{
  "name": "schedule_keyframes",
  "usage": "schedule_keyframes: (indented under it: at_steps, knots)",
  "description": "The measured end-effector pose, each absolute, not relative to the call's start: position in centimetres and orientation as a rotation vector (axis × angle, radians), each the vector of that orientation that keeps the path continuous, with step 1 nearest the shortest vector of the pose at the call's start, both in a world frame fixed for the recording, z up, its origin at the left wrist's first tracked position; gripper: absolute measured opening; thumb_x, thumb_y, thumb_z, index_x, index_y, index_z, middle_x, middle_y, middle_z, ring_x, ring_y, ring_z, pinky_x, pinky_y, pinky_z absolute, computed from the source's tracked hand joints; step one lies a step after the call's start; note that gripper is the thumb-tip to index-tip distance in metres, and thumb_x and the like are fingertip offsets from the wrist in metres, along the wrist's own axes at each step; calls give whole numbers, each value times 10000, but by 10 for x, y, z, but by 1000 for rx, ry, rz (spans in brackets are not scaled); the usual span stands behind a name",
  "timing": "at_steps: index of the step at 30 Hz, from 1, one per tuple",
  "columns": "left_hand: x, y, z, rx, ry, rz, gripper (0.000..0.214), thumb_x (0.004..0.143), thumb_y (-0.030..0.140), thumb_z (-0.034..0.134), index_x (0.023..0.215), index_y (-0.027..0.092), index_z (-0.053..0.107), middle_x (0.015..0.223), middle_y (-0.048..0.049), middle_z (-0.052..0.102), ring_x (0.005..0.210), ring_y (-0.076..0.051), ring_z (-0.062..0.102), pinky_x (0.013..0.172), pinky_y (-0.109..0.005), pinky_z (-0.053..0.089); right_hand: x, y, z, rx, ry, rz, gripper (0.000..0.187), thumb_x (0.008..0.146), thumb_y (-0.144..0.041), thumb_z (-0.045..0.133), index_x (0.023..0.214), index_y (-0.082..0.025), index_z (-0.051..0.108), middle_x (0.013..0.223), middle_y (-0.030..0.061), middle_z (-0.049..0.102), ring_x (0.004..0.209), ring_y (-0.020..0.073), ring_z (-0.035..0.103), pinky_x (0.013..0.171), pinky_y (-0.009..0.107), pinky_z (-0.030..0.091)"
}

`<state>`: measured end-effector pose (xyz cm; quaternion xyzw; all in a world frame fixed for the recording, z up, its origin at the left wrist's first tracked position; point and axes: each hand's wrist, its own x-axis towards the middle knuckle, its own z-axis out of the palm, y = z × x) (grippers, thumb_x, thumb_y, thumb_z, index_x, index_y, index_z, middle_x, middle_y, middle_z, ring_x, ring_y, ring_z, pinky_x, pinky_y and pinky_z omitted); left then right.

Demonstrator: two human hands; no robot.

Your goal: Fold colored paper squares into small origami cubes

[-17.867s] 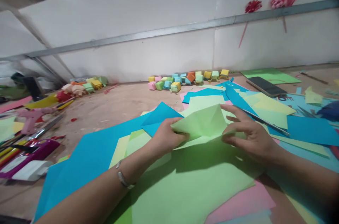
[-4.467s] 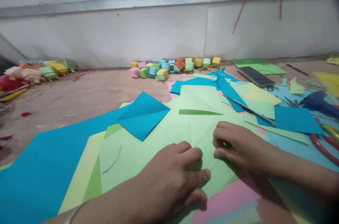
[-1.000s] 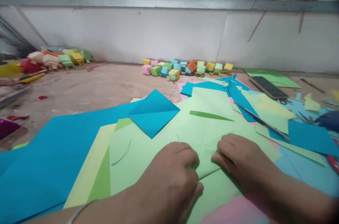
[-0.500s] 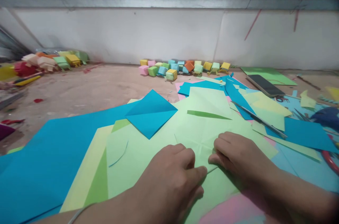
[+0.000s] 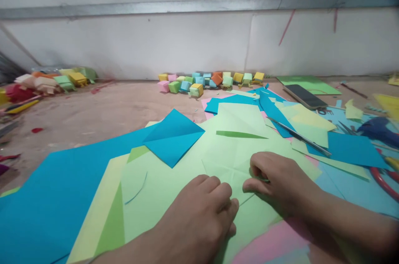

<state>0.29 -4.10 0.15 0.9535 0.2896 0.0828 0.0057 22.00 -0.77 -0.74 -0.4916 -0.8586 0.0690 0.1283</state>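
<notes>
A light green square of paper [image 5: 232, 168] with crossing creases lies on larger light green sheets. My left hand [image 5: 207, 206] is closed at its lower left edge, fingers curled and fingertips pressed on the paper, partly hidden. At its right side my right hand [image 5: 276, 178] is closed too, with bent fingers and the thumb laid along the lower edge, a bit of green showing between them. Beyond my hands are a dark green paper strip [image 5: 241, 134] and a blue creased square [image 5: 174, 137].
Small folded paper cubes [image 5: 196, 89] line the wall, and more folded pieces [image 5: 65, 83] sit at the left. To the right are a silver pen-like tool [image 5: 299, 136], a phone [image 5: 305, 96], red-handled scissors [image 5: 382, 183] and paper scraps. Large blue paper [image 5: 71, 189] spreads left.
The left thumb has drawn back from the paper's lower edge. My right thumb has parted slightly from the curled fingers. The whole view has shifted a little.
</notes>
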Motion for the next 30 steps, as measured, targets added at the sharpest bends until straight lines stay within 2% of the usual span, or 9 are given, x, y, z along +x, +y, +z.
schedule_keyframes:
  at_steps: [4,6,10,13,15,17,25,28,30]
  knots:
    - [0,-39,0,3031,801,317,120,893,209,572,943,152,665,1099,-78,678,706,-183,555,566,-324,432,231,7,-2,-1289,-2622,318,427,720,-351,827,610,-193,446,582,-65,452,542,101,387,503,220,228]
    - [-1,-38,-1,3062,760,372,161,908,225,557,988,145,671,1182,-81,678,720,-188,565,581,-334,455,239,15,1,-1285,-2659,356,442,699,-367,841,594,-191,449,571,-64,449,535,98,384,494,221,224]
    - [-1,-35,-3,3052,772,379,164,900,233,567,990,155,680,1162,-60,707,731,-202,583,595,-342,481,249,20,7,-1304,-2684,398,333,731,-237,806,630,-189,492,584,-61,493,535,95,413,489,219,231]
    - [0,-35,-4,3059,771,415,171,903,244,561,975,150,684,1151,-70,713,725,-206,589,591,-351,491,244,7,10,-952,-2766,165,143,824,-117,634,721,-195,574,680,-23,540,615,125,440,530,257,223]
    - [1,-36,-5,3059,766,415,182,914,236,544,990,146,683,1161,-79,709,740,-204,597,606,-354,501,235,-7,11,-677,-2781,-91,202,883,-110,515,724,-196,605,670,0,516,604,148,386,545,305,196]
    - [1,-36,-5,3045,770,386,186,919,218,537,1015,145,680,1182,-76,702,764,-204,606,628,-355,510,226,-23,13,-582,-2814,-179,254,913,-93,463,721,-172,608,648,6,506,592,155,368,574,332,225]
    - [-3,-36,-3,3022,740,370,200,937,241,529,1047,154,672,1233,-80,676,792,-210,603,635,-354,496,237,-49,5,-935,-2869,-415,155,709,-87,588,618,-211,583,620,52,513,596,199,361,584,376,203]
    - [3,-38,2,2957,842,239,237,909,386,603,988,169,656,1169,-85,678,792,-217,593,656,-364,474,240,-53,2,-964,-2949,-489,144,724,-113,585,636,-226,597,633,68,523,612,218,385,590,385,238]
    - [10,-39,6,2903,917,151,429,835,570,646,1013,180,633,1033,-72,676,761,-216,579,666,-370,457,238,-55,3,-910,-3029,-591,137,709,-119,586,643,-235,616,630,82,518,618,240,392,584,403,255]
